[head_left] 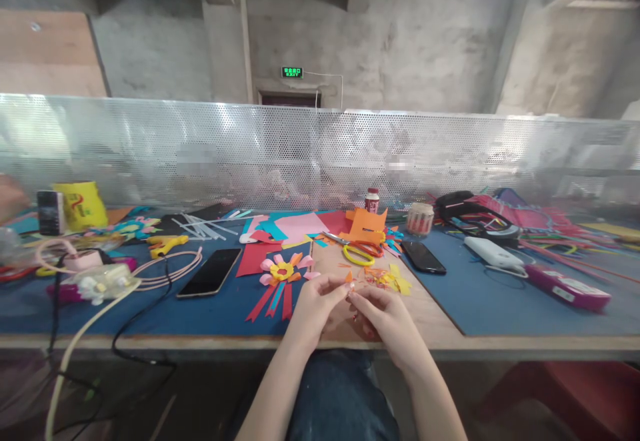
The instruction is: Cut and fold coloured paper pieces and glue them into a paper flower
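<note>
A small orange paper piece (349, 277) pokes up between the fingertips of both hands, just above the table's front part. My left hand (316, 302) is closed in a pinch on it. Closed too, my right hand (384, 309) meets the left at the fingertips and pinches the same piece; its lower part is hidden by the fingers. To the left of my left hand lies a paper flower (283, 271) with pink and orange petals, a yellow middle and red and blue strips. Beyond the hands rest scissors (361, 255) with yellow handles, and yellow paper scraps (397, 279).
Folded orange paper (367, 225) stands behind the scissors, near a small bottle (371, 200) and a jar (420, 219). Phones (210, 273) lie on both sides. A yellow glue gun (167, 245), cables and a power strip (107, 282) occupy the left. A perforated metal screen (225, 154) borders the back.
</note>
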Action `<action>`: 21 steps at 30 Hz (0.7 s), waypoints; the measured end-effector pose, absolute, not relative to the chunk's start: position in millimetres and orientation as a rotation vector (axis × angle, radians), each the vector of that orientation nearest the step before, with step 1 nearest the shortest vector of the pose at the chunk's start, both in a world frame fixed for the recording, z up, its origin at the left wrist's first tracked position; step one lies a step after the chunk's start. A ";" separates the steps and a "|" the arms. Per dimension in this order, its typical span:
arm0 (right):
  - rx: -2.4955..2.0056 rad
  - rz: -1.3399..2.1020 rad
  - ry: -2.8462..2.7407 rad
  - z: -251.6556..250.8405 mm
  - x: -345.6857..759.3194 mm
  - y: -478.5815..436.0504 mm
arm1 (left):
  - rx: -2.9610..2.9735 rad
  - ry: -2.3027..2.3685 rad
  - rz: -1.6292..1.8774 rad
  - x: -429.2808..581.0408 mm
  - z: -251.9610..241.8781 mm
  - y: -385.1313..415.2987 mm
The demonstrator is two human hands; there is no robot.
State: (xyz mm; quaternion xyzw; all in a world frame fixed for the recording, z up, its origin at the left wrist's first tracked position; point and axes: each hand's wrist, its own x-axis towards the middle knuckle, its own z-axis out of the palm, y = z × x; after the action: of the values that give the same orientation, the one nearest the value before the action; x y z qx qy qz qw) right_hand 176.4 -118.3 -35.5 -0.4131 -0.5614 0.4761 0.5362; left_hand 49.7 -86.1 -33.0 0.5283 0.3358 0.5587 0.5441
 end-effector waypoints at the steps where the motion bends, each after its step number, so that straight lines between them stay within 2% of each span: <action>1: -0.978 1.140 -1.334 -35.7 176.3 -118.3 | 1.257 0.802 1.328 49.7 -33.8 -85.6; 7: -0.858 1.262 -1.229 -39.2 182.4 -117.0 | 1.354 0.811 1.299 48.8 -32.1 -84.8; 12: -0.747 1.462 -1.136 -38.0 192.5 -112.9 | 1.503 0.588 1.124 47.6 -25.4 -89.5; 18: -0.770 1.557 -1.253 -36.8 195.7 -107.3 | 1.404 0.567 1.035 45.8 -27.9 -89.0; 21: -0.824 1.560 -1.316 -35.3 192.6 -107.8 | 1.327 0.563 1.115 46.2 -32.5 -85.3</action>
State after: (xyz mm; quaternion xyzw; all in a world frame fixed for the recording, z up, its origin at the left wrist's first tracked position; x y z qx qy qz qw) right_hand 192.6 -107.8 -35.3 -0.3338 -0.5328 0.6319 0.4532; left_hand 46.2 -85.3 -32.5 0.5754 0.2439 0.4835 0.6128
